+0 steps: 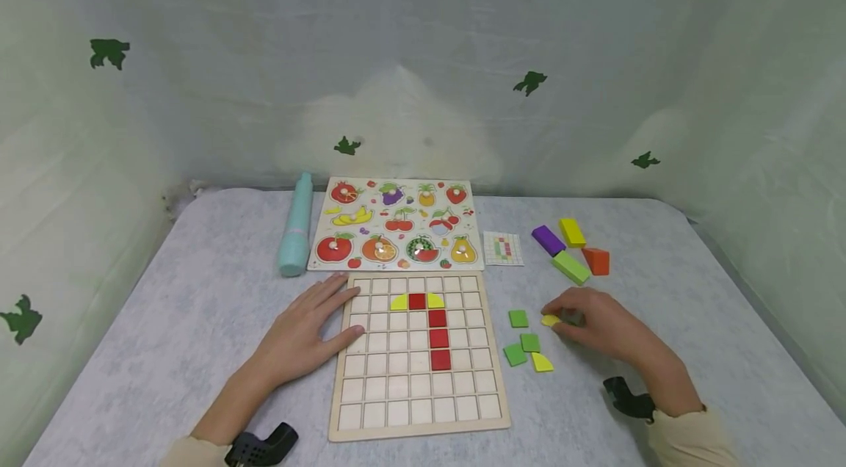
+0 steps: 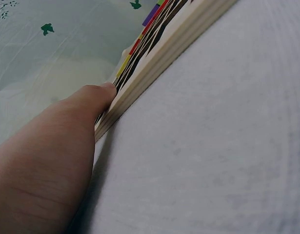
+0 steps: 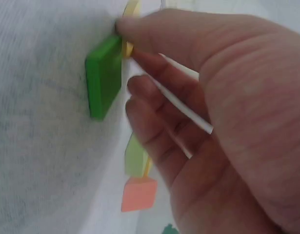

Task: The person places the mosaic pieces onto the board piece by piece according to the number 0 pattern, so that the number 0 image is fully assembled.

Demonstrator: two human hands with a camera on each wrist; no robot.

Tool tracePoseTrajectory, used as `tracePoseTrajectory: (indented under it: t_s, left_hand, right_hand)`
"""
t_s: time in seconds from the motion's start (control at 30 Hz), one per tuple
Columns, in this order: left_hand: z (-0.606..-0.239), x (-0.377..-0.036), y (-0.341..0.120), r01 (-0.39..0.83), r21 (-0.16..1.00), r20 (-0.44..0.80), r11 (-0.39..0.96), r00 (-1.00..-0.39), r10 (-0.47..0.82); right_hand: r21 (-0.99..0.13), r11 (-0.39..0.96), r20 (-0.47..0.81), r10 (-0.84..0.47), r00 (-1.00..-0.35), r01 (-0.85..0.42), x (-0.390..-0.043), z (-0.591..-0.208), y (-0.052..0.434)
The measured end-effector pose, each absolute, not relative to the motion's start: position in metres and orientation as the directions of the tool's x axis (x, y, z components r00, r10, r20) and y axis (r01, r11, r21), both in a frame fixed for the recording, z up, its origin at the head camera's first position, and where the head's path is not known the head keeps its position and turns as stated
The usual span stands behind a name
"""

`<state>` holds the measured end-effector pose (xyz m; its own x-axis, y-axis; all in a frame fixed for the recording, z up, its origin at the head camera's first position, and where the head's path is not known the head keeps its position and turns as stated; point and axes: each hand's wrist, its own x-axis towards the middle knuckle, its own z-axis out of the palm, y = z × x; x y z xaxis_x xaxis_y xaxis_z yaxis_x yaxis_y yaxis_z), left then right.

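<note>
Grid board point(image 1: 419, 430): mid-bench point(image 1: 218, 269), toward the near edge; cells hold four red squares point(image 1: 439, 338) and two yellow quarter-rounds point(image 1: 399, 302), apparently a pattern partway built.
Fruit board point(image 1: 410, 183): toward the bench's far edge, carrying knobbed fruit shapes.
Left hand point(image 1: 297, 342): fingers released, resting along the grid board's left edge.
Right hand point(image 1: 598, 324): fingers grasping a yellow piece point(image 1: 549, 321), beyond the right edge.
Green squares point(image 1: 518, 319): three, between that hand and board.
Yellow piece: likely being picked up; next calls for turning its curve and seating it in a cell.
</note>
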<state>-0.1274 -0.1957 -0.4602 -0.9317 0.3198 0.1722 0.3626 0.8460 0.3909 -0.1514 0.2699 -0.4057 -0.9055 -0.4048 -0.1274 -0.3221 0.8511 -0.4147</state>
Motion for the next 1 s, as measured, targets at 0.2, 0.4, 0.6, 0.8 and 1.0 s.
tracePoseTrajectory:
  t_s: [0.2, 0.4, 0.6, 0.8, 1.0]
  left_hand:
    - [-0.46, -0.128, -0.196, 0.362, 0.397, 0.173, 0.843, -0.932, 0.319]
    - [-0.46, -0.127, -0.196, 0.354, 0.412, 0.162, 0.84, -0.935, 0.315]
    - [-0.46, -0.127, -0.195, 0.348, 0.412, 0.158, 0.842, -0.937, 0.31]
    - [-0.46, -0.127, -0.195, 0.343, 0.412, 0.154, 0.844, -0.939, 0.307]
    - [-0.461, -0.127, -0.196, 0.349, 0.407, 0.159, 0.844, -0.937, 0.311]
  right_hand:
    - [-0.404, 0.848, -0.099, -0.414, -0.905, -0.343, -0.151, -0.409, 0.266]
    - [-0.377, 0.86, -0.082, -0.4, -0.913, -0.343, -0.15, -0.411, 0.264]
    - [-0.38, 0.844, -0.041, -0.424, -0.905, -0.378, -0.147, -0.41, 0.259]
    - [-0.439, 0.792, -0.011, -0.477, -0.879, -0.424, -0.141, -0.408, 0.243]
    - [-0.479, 0.721, 0.029, -0.557, -0.83, -0.501, -0.134, -0.409, 0.218]
